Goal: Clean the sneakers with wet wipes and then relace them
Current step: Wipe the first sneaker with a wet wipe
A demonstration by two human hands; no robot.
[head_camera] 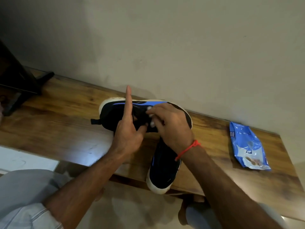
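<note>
The blue wet wipes packet [248, 146] lies flat on the wooden counter [66, 129] to the right, well apart from both hands. The word "mee mee" is printed in white near its upper left corner; the rest of its printing is too small to read.

Two black sneakers with blue side panels and white soles sit on the counter. The far sneaker [115, 113] lies on its side along the wall, sole toward the wall and heel tab pointing left. A small white mark on its blue panel looks like lettering, but cannot be read. The near sneaker [163, 169] points toward the person, its white toe hanging over the counter's front edge.

Both hands are over the middle of the far sneaker. The left hand [127, 136] has its index finger raised straight up across the shoe, while its thumb presses in at the dark lace area; the other fingers are hidden behind the palm. The right hand [171, 124], with a red thread [188, 149] tied around its wrist, has its fingers curled and appears to pinch something at the lacing, though blur hides the lace itself.

The person's knees in light trousers [24, 195] show below the counter.
</note>
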